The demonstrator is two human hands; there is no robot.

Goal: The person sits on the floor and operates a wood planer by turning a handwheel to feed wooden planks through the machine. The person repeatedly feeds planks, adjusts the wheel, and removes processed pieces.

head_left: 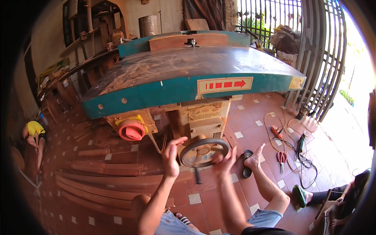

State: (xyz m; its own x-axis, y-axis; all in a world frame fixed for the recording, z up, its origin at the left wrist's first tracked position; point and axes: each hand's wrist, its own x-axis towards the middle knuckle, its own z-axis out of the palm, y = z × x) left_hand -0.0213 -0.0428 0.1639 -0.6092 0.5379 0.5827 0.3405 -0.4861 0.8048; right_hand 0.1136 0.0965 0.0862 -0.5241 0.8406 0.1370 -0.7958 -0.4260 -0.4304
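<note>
A big teal woodworking machine [188, 88] with a dusty flat table stands in front of me. Low on its front is a dark round handwheel [203, 152] with a short handle [197, 176] hanging from it. My right hand [225, 161] grips the wheel's lower right rim. Just off the left rim, my left hand [172, 156] is held up with fingers spread; I cannot tell whether it touches the wheel. My bare right foot [255, 158] is raised to the right of the wheel.
A red knob [131, 131] juts from the machine's left front. Long wooden planks [102, 168] lie on the tiled floor at left. At right lie a black sandal [246, 164], power tools with cables [300, 143] and red-handled pliers [281, 158]. A person in yellow [35, 131] crouches far left; another person's sandalled foot [299, 194] shows at right.
</note>
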